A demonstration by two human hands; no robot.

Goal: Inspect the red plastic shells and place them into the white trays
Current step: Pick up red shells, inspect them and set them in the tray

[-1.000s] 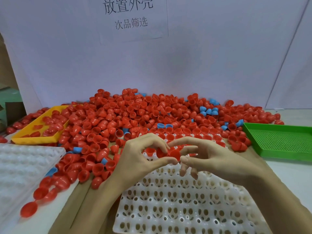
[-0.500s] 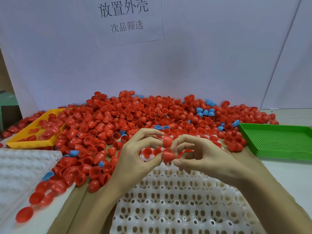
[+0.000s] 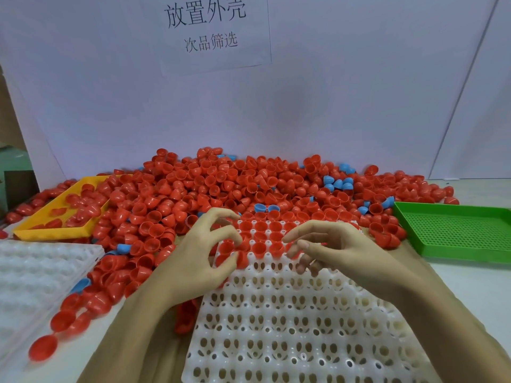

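Fingers of left hand (image 3: pixel 193 261) pinch a red shell (image 3: pixel 242 259) at the white tray (image 3: pixel 290 327) edge, likely seating it in the next free socket. Right hand (image 3: pixel 340 250) hovers over filled rows, fingers spread, holding nothing visible. Loose shell pile (image 3: pixel 221 189) sits just behind for short reaches.

Two bare forearms are seen entering from the lower edge, each ending in a bare hand — the left hand (image 3: pixel 197 261) and the right hand (image 3: pixel 343 251). No sleeves, gloves, rings, watch or bracelets are worn on the parts shown; the wrists are uncovered. The fingers (image 3: pixel 221 217) are slender, and the nails are kept short and unpainted — one nail is plainly seen on a right fingertip. Nothing above the forearms is shown in the head view.
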